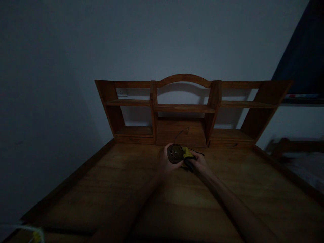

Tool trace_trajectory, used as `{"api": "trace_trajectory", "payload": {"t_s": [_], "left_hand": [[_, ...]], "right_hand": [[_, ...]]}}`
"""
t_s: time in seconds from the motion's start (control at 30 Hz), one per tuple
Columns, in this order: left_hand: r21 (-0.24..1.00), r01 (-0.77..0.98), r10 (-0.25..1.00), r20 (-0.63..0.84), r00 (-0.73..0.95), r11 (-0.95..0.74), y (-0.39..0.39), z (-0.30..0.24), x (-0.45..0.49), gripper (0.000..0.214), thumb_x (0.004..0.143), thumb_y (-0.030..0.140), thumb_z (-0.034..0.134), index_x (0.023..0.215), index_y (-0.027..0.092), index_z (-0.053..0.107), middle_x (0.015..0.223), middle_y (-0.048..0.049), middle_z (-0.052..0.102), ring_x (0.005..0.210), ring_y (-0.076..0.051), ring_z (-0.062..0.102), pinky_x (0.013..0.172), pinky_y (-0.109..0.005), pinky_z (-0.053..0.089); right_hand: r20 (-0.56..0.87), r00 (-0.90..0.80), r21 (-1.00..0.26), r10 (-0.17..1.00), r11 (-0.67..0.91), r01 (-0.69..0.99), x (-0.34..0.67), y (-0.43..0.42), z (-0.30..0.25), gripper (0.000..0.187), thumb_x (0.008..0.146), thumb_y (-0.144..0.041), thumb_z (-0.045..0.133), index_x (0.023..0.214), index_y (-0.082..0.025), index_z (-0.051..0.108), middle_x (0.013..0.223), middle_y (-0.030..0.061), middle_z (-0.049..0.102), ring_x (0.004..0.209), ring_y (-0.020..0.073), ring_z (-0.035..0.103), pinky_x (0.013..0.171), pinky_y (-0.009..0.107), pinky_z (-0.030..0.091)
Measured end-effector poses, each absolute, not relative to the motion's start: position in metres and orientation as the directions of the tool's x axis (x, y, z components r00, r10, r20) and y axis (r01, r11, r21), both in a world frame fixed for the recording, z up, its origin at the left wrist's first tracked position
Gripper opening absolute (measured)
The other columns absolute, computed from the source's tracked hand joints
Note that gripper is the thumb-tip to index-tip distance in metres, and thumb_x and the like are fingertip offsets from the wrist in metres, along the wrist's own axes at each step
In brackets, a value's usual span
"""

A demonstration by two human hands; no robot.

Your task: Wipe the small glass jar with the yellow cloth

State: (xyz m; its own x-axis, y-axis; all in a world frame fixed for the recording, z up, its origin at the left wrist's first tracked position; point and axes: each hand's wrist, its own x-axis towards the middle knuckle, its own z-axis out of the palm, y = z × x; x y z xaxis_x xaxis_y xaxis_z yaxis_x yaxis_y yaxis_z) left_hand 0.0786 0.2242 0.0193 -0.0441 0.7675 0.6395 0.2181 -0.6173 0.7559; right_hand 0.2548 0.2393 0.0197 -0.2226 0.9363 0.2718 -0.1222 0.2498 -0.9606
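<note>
Over the middle of the wooden desk (192, 197), my left hand (170, 161) is wrapped round a rounded, glossy brown glass-like object (175, 154). Its exact kind is hard to make out in the dim light. Pressed against its right side is a soft yellow-and-black cloth (187, 154), pinched in the fingers of my right hand (199, 163). One thin dark strand (181, 134) rises behind the brown object, and another (198, 152) sticks out to the right above my right hand; what they belong to is hidden.
A wooden shelf unit (184, 108) with several compartments stands along the desk's back edge, against a pale wall (162, 40). A dark window or curtain (303, 57) is at upper right. Something white and yellow (36, 234) shows at the lower left corner.
</note>
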Motion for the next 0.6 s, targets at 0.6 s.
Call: {"api": "trace_trajectory", "payload": {"t_s": [0.6], "left_hand": [[0.761, 0.286, 0.793, 0.609, -0.006, -0.582, 0.2138, 0.0247, 0.0777, 0.087, 0.060, 0.026, 0.080, 0.130, 0.021, 0.029, 0.126, -0.0117, 0.052, 0.115, -0.024, 0.056, 0.096, -0.040, 0.048]], "right_hand": [[0.191, -0.185, -0.945, 0.964, 0.130, -0.300, 0.2521, 0.2368, 0.0159, 0.055, 0.060, -0.023, 0.072, 0.114, -0.022, 0.060, 0.105, 0.0057, 0.068, 0.091, 0.0219, 0.065, 0.076, 0.031, 0.052]]}}
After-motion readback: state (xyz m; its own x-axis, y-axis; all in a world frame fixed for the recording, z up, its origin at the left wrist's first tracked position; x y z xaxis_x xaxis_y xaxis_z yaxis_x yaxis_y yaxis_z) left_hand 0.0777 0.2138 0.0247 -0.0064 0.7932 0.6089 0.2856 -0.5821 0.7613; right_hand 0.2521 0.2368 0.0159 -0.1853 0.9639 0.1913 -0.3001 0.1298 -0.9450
